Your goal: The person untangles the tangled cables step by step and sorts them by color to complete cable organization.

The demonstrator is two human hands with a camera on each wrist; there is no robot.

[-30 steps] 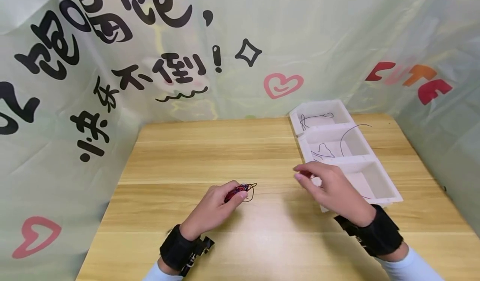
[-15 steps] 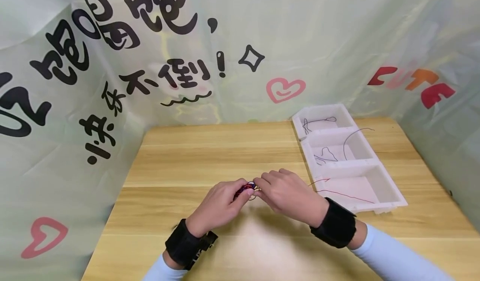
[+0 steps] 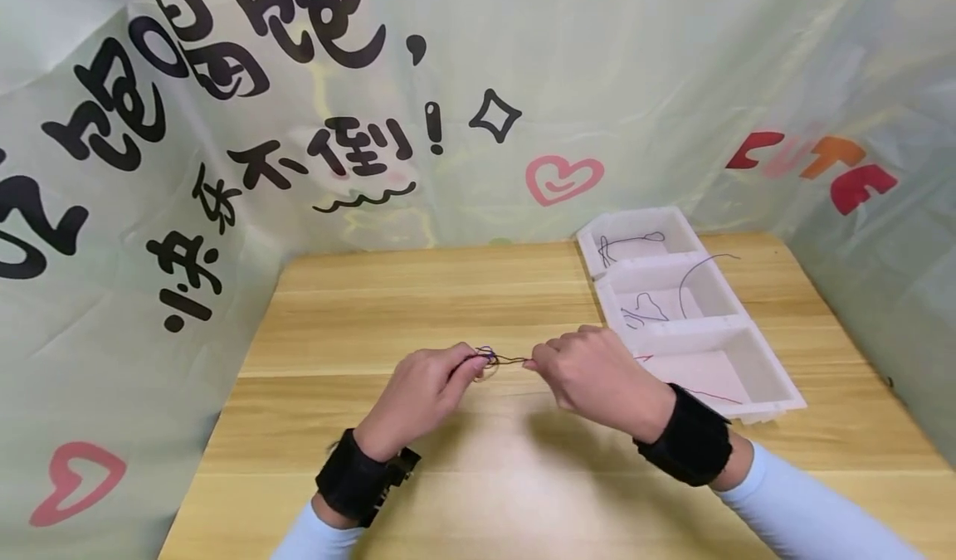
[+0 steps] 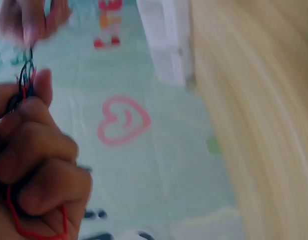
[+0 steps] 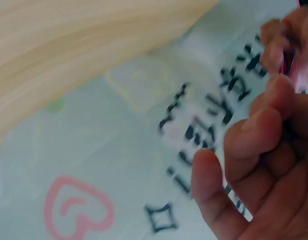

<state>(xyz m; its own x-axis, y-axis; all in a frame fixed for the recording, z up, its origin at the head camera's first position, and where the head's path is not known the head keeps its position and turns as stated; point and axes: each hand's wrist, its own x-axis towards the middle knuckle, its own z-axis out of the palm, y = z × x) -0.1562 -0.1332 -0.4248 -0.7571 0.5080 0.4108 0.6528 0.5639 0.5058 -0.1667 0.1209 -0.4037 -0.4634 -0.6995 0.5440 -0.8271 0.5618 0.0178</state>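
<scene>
My left hand (image 3: 421,398) grips a tangled bundle of thin wires (image 3: 489,356), dark, blue and red, above the table. In the left wrist view its fingers curl round the bundle, and a red wire (image 4: 13,210) loops out below them. To the right, my right hand (image 3: 597,377) pinches dark wire strands (image 3: 514,360) that stretch from the bundle between the two hands. The right wrist view shows the curled fingers of the right hand (image 5: 263,150), with the left hand (image 5: 293,37) beyond.
A white tray with three compartments (image 3: 769,361) stands on the wooden table (image 3: 418,294) at the right. Dark wires (image 3: 646,307) lie in the middle and far compartments, red wire (image 3: 713,395) in the near one. A printed sheet (image 3: 657,87) hangs behind.
My right hand has moved from the tray to the bundle, then drawn slightly back right, pulling strands taut. Red wire now lies in the near compartment. The left hand keeps its grip.
</scene>
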